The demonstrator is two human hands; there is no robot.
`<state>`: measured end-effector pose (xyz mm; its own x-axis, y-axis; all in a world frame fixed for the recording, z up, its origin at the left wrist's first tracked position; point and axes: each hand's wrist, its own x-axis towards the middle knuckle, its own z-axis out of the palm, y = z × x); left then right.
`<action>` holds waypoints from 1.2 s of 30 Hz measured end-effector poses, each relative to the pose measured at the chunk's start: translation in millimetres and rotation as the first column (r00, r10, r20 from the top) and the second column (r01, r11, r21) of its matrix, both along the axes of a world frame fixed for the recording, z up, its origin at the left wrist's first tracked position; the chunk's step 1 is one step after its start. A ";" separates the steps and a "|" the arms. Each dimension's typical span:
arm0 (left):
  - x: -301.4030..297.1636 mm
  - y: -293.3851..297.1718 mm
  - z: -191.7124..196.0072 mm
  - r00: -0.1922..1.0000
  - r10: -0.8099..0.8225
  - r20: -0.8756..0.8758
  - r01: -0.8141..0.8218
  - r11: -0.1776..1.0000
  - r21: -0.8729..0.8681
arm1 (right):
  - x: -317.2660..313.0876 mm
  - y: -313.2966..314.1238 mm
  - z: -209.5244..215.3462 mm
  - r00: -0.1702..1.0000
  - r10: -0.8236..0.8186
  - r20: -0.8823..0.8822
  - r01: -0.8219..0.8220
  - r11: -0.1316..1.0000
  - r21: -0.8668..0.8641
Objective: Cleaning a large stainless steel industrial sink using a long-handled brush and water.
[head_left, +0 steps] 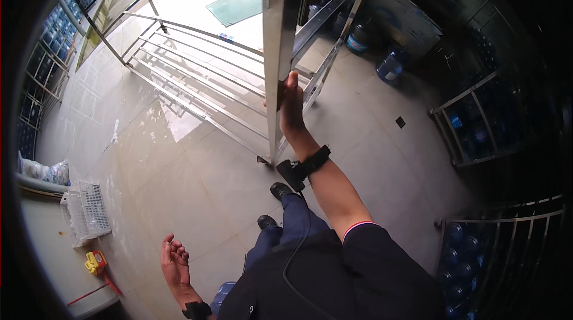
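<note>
A wheeled metal rack [197, 111] with a low slatted shelf stands in front of me, reaching away to the left. My right hand [291, 105] is closed around its near upright post, thumb lying up along the metal; the post hides part of the fingers. Low on the left, my left hand [175, 263] hangs in the air away from the rack, fingers loosely bent and apart, holding nothing. Beside my left forearm, partly covered by my body, shows a clear blue water bottle [224, 296].
Two large water bottles, one dark-looking [358, 40] and one blue [391, 67], stand beyond the rack. Racks of bottles [459, 260] line the right side. At left are a white plastic crate [86, 215] and a yellow-and-red container [94, 262]. The tiled floor [161, 194] looks wet in places.
</note>
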<state>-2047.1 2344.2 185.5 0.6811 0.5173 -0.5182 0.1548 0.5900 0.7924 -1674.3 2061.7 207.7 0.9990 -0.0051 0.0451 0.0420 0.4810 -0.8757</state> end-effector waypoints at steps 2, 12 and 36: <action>0.4 2.1 0.8 1.000 -0.016 0.010 0.016 0.999 -0.031 | -0.8 -38.9 5.7 0.980 -0.183 -0.074 0.183 0.983 -0.007; 19.1 0.7 -14.7 1.000 -0.031 -0.004 0.030 0.996 -0.088 | 11.3 -249.6 -9.4 0.966 -0.219 0.136 0.215 0.976 0.040; 352.5 -156.2 50.2 0.684 -0.693 -0.230 0.713 0.701 0.008 | 114.0 -499.4 46.0 0.866 -0.500 0.008 0.500 0.866 0.028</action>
